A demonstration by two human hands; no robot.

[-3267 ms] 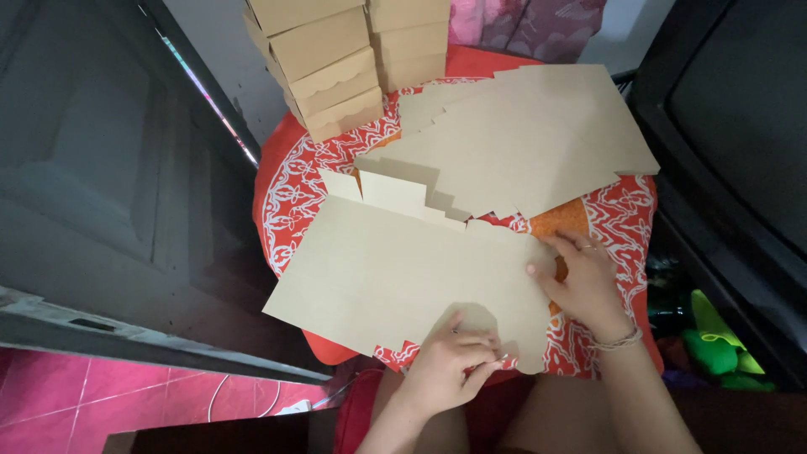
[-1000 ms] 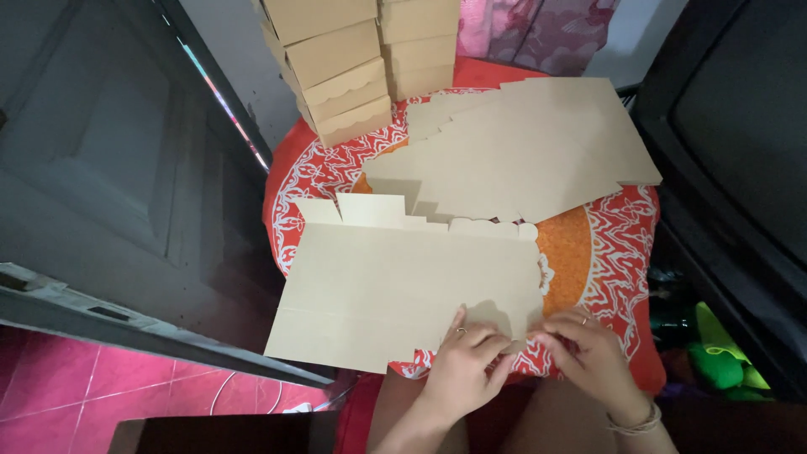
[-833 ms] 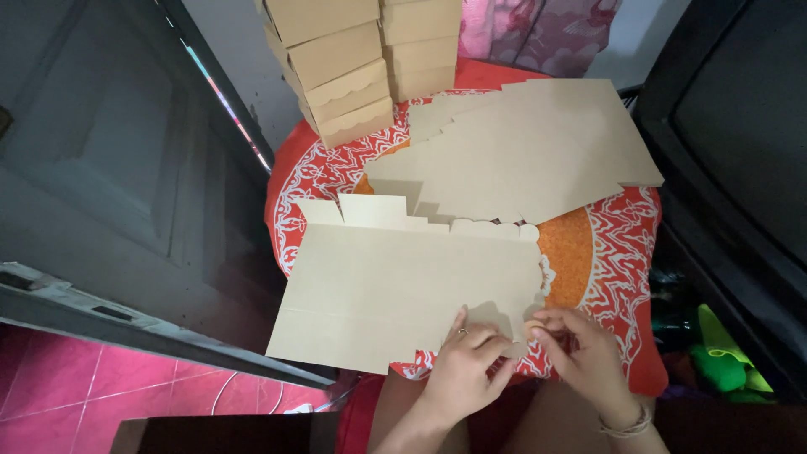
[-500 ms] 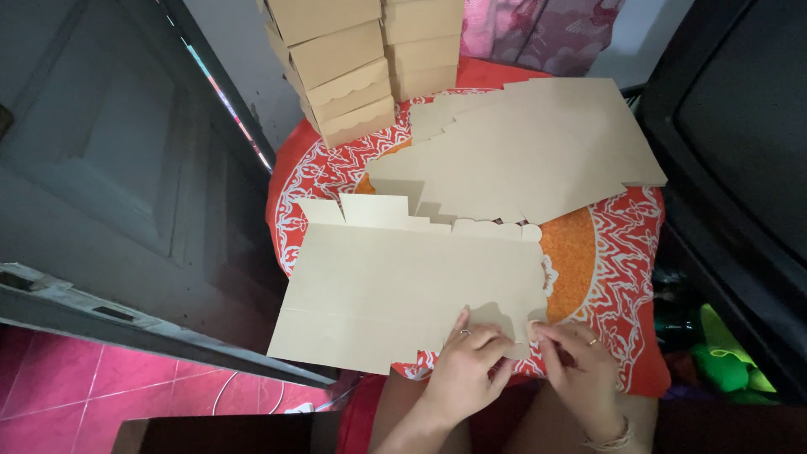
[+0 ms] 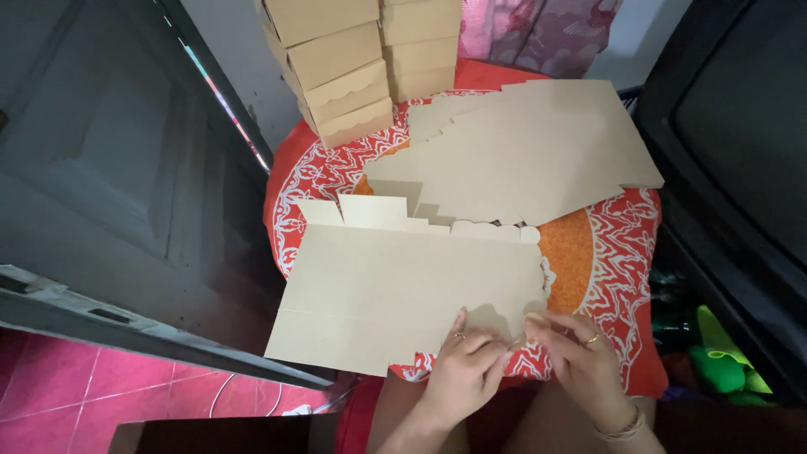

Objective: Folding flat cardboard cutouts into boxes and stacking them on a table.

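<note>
Since the frame half a second back, the right hand [image 5: 582,360] has lifted slightly and turned so its fingers curl toward the near right corner of the flat cardboard box blank [image 5: 403,290], while the left hand [image 5: 466,372] has barely shifted.

At the far left of the frame stands a dark panelled door [image 5: 109,168], with pink floor tiles [image 5: 59,395] below it in the lower left. The box blank lies in the lower middle of the frame, spread across the near side of a round table covered by a red and orange patterned cloth [image 5: 605,244], its left end overhanging the table edge. At the top of the frame, left of centre, two stacks of folded brown boxes [image 5: 361,59] stand on the far side of the cloth.

The left hand rests at the near edge of the blank, fingers half curled and pressing on a small tab there, a ring on one finger. Just to its right, the right hand has its fingers bent, fingertips pinching the blank's corner flap beside the left hand's fingers; a ring and a wrist bracelet show.

Right of centre in the upper half, a pile of more flat blanks [image 5: 530,147] fans out over the cloth. At the far right sits a dark screen-fronted set [image 5: 740,126], with green objects [image 5: 719,353] below it.
</note>
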